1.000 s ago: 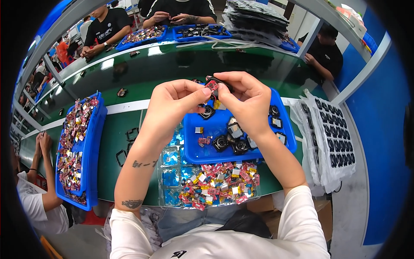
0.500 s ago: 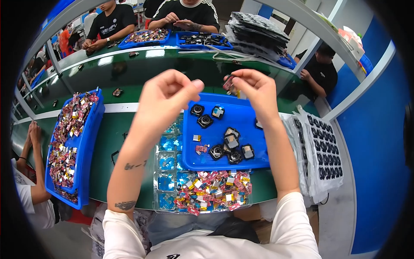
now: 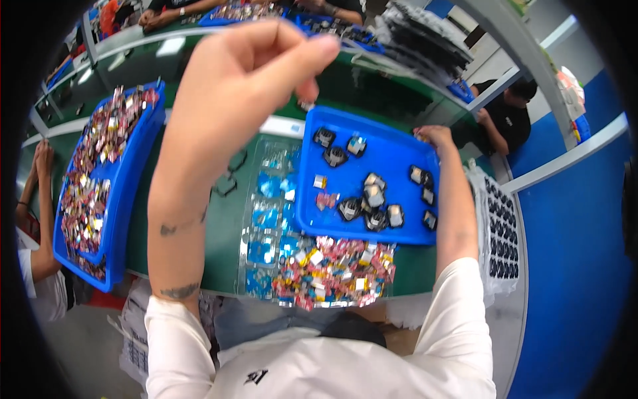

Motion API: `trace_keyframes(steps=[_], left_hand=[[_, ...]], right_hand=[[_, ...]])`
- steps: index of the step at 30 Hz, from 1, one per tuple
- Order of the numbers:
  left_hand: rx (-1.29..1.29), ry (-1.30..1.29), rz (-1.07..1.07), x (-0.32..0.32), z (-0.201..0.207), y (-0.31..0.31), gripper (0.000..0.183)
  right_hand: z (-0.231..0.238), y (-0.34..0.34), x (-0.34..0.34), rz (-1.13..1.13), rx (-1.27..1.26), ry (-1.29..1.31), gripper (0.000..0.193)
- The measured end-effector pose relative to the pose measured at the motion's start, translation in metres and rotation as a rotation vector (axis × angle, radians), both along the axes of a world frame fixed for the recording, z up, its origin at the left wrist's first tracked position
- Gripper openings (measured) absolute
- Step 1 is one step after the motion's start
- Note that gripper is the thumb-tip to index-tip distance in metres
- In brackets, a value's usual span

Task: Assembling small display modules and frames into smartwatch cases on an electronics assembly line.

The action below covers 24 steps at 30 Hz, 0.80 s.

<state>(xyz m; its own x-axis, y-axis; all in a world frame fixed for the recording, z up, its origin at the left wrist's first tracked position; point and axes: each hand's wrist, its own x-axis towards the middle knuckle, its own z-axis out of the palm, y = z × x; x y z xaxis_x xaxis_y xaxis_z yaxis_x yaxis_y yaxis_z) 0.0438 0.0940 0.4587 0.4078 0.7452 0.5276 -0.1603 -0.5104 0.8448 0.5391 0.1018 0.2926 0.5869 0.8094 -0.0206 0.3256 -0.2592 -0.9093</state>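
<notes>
My left hand (image 3: pixel 249 76) is raised large and close above the far edge of the bench, fingers curled and thumb stretched along them. A tiny pale bit shows under its fingertips; I cannot make out what it is. At the far right corner of the blue tray (image 3: pixel 369 123), my right hand (image 3: pixel 436 135) pinches a small circuit board (image 3: pixel 419 133), mostly hidden by the fingers. In the tray lie several black watch casings (image 3: pixel 373 193), a small silver battery (image 3: pixel 320 181) and a red circuit board (image 3: pixel 326 201).
A heap of circuit boards with batteries (image 3: pixel 339 269) covers part of a clear blister tray (image 3: pixel 264 216) near me. Another blue tray (image 3: pixel 118 256) of boards stands left, beside a co-worker's hands (image 3: pixel 44 156). Bagged black parts (image 3: pixel 502 229) lie right; co-workers sit across the bench.
My right hand has moved right and down to the tray's far corner with the circuit board. My left hand has risen and come closer. The whole view has shifted and tilted.
</notes>
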Motion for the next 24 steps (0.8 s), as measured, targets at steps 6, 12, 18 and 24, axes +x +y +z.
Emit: trace_keyframes(steps=[6,12,18,24], left_hand=[[-0.105,-0.071,-0.03,0.019,-0.003,-0.003,0.04],[-0.021,0.053,0.051,0.008,-0.002,-0.008,0.037],[-0.127,0.105,-0.034,0.018,0.007,-0.022,0.032],[-0.094,0.09,-0.184,0.014,0.001,-0.017,0.03]], right_hand=[[0.047,-0.014,-0.026,-0.151,-0.054,-0.821,0.019],[0.1,-0.086,-0.272,1.082,0.304,-0.729,0.017],[0.074,-0.133,-0.318,1.202,0.197,-0.942,0.015],[0.08,-0.128,-0.314,1.233,0.2,-0.287,0.008]])
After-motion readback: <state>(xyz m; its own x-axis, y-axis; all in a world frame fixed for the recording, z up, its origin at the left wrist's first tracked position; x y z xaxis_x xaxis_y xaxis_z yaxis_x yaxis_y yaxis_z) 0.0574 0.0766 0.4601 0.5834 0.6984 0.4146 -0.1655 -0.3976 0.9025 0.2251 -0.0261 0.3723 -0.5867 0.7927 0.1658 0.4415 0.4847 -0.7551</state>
